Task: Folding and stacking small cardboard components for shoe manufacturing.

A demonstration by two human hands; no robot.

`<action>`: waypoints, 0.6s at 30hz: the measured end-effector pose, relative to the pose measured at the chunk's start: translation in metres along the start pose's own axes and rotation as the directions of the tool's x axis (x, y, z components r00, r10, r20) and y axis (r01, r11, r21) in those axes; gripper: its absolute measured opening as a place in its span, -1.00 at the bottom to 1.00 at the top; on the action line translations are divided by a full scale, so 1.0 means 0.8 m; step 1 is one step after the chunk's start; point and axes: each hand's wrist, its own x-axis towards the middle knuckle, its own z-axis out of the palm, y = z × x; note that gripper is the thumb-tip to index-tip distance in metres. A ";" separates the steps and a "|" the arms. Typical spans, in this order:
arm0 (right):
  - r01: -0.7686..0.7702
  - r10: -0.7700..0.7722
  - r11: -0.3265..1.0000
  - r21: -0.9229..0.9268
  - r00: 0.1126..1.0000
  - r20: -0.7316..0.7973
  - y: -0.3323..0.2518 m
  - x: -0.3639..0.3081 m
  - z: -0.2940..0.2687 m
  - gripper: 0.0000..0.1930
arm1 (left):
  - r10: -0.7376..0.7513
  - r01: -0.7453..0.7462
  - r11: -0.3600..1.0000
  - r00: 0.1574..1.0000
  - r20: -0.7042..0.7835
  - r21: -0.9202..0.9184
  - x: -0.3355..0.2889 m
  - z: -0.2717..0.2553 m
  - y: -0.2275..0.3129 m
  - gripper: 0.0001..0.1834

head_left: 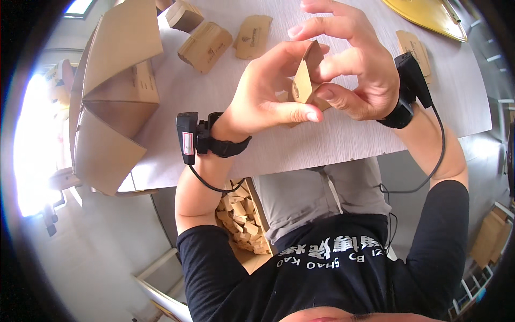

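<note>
A small brown cardboard sleeve [303,83], bent open into a pointed shape, is held above the table between my two hands. My left hand [256,92] wraps round it from the left, thumb along the near side and fingers behind. From the right, my right hand [370,72] pinches its edge with thumb and index finger, the other fingers raised and spread. Part of the sleeve is hidden by the fingers. Beyond my left hand lie flat printed cardboard pieces: a single one [253,36], a fanned stack [205,47] and another stack [185,16].
A large open carton [115,59] stands at the table's left, flaps spread. More flat pieces [414,53] lie beside my right wrist. At the far right is a yellow round object [429,16]. Below the table edge, a box holds many small folded cardboard pieces [241,217]. Cables hang from both wrists.
</note>
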 end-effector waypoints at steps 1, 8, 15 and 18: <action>0.010 -0.010 0.999 -0.035 1.000 0.007 -0.001 0.000 -0.001 -0.80 | 0.000 0.000 1.000 1.000 0.003 0.003 0.001 0.004 0.001 0.03; 0.077 -0.078 0.993 -0.087 0.997 0.002 0.011 -0.008 -0.003 -0.85 | 0.026 -0.003 0.979 0.994 -0.108 0.206 0.006 0.013 0.004 -0.10; 0.028 -0.026 0.999 -0.014 0.990 0.141 0.004 0.001 -0.005 -0.74 | -0.081 0.105 0.986 0.982 0.173 -0.133 0.001 0.005 0.010 -0.20; 0.035 -0.038 0.999 0.020 0.985 0.167 0.005 0.002 -0.007 -0.73 | -0.111 0.171 0.949 0.967 0.229 -0.265 -0.002 0.004 0.011 -0.18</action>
